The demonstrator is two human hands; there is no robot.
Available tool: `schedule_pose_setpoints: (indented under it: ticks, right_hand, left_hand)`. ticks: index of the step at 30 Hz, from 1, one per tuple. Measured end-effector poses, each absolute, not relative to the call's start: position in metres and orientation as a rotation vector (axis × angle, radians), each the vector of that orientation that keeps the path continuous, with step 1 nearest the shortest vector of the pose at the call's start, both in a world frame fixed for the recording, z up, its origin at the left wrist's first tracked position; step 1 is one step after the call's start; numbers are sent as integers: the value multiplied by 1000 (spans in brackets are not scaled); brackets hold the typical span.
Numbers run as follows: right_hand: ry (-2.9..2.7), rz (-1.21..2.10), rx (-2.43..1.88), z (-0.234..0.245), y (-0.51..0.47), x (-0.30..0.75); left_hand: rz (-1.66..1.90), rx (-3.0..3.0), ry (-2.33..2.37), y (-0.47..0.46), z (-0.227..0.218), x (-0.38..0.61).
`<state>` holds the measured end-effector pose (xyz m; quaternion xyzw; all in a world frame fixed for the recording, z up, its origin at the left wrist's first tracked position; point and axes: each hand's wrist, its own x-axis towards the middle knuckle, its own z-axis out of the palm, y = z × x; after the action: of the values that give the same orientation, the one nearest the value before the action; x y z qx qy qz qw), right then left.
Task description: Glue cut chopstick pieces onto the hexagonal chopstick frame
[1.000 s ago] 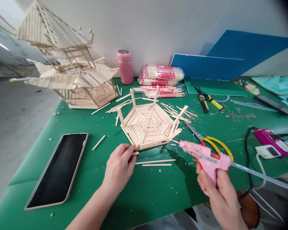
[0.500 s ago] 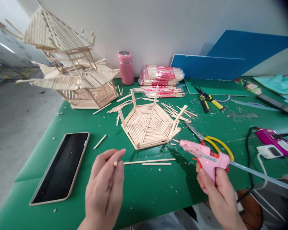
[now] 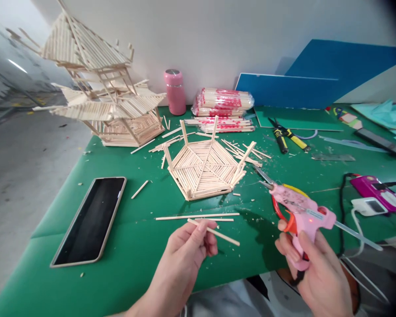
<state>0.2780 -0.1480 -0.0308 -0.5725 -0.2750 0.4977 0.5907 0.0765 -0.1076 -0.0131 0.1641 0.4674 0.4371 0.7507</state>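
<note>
Between thumb and fingers, my left hand (image 3: 188,251) pinches a short wooden stick (image 3: 222,236) above the front of the table. My right hand (image 3: 317,264) is wrapped round the handle of a pink glue gun (image 3: 298,207), its nozzle pointing left and a clear glue stick out of its back. Beyond my hands sits a hexagonal stick base (image 3: 203,169) with several upright posts at its corners. Two loose sticks (image 3: 174,217) lie on the table just behind my left hand.
A stick-built pavilion (image 3: 102,110) stands at back left, near a pink flask (image 3: 174,92) and bagged sticks (image 3: 222,103). A phone (image 3: 90,220) lies left. Pliers (image 3: 285,135), partly covered scissors (image 3: 265,175) and a purple power strip (image 3: 378,193) are on the right.
My left hand has moved right and turned, so the stick it holds now lies crosswise. The glue gun has shifted right, away from the hexagonal base. The view has moved slightly.
</note>
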Motion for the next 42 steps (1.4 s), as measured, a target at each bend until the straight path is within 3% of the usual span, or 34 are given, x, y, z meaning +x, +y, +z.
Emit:
schedule_pose_setpoints:
  ticks: [12,42]
  right_hand:
    - [-935,1386,-1455,-35,-166,287]
    - [-1025,1224,-1711,-29,-175,290]
  left_hand:
    - [1173,239,1021,-103,-9,55]
    - [1301,462,1161,-111,-7,52]
